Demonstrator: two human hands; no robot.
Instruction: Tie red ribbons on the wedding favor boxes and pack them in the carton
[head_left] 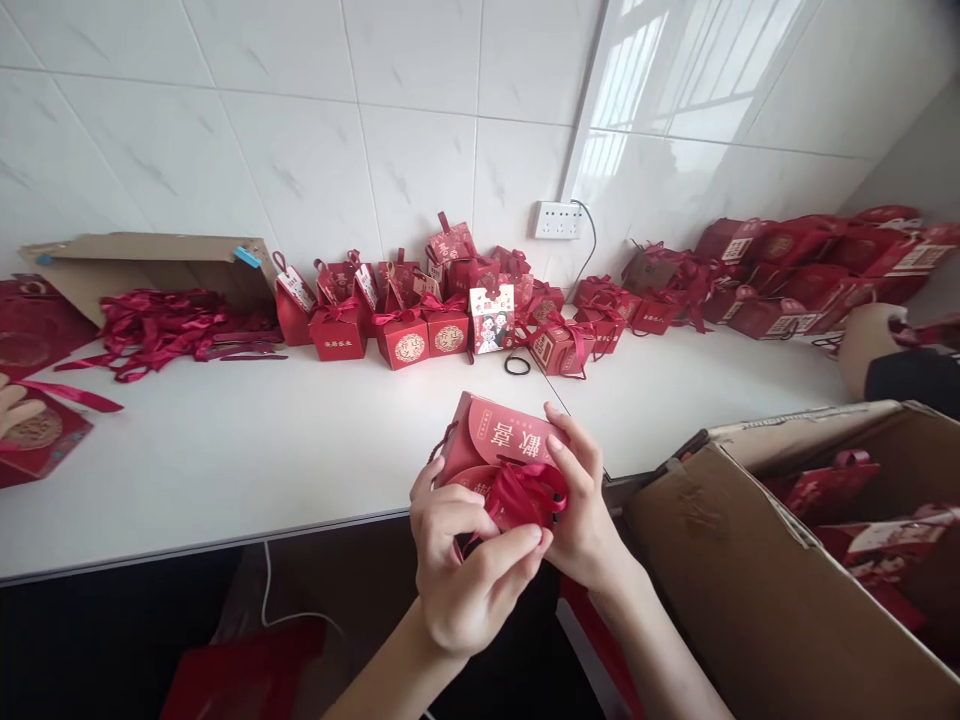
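Observation:
In the head view, a red gift box (465,440) with gold lettering is held at the front edge of the white table. My left hand (465,555) is closed around its near left side, thumb and finger pinched at a dark pink ribbon (517,492) on the box. My right hand (581,500) grips the right side, its fingers along the top edge and its thumb by the ribbon. Parts of the ribbon and the box's underside are hidden behind my fingers.
Several finished-looking red gift boxes (405,338) line the wall. A cardboard box of loose ribbons (172,320) lies at left. A large carton (712,520) with red boxes stands at right. Other people's hand (15,408) and arm (862,345) show at the sides.

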